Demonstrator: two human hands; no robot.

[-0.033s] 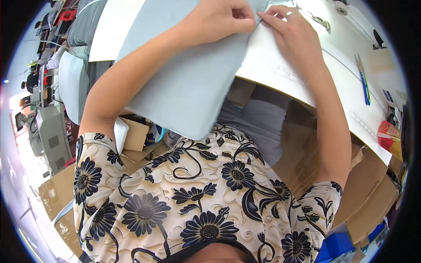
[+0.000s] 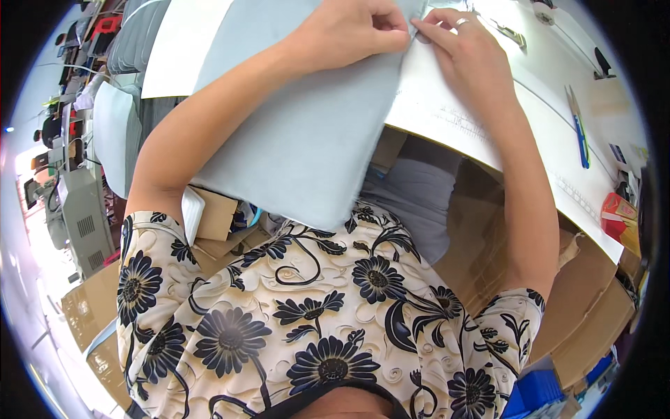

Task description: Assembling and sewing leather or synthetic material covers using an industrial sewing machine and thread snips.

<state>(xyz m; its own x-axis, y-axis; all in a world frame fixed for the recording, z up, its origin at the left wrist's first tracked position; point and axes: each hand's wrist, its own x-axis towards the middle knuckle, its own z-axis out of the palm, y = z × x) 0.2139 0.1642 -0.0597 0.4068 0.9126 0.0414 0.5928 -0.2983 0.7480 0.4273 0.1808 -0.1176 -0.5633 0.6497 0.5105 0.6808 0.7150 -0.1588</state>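
Lwr cloth (image 2: 300, 146) swung rt, L hand (image 2: 352, 31) atop

White table (image 2: 548, 115) at two o'clock; cardboard (image 2: 583, 307) at four and eight; grey cabinet (image 2: 84, 227) at nine. Toward eight, the pale floor (image 2: 52, 349) looks brightly washed out. Blue box (image 2: 537, 391) near five.

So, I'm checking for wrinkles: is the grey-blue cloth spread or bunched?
Spread: the grey-blue cloth shows a broad, mostly smooth face below the left hand. Whether doubled, cannot tell.
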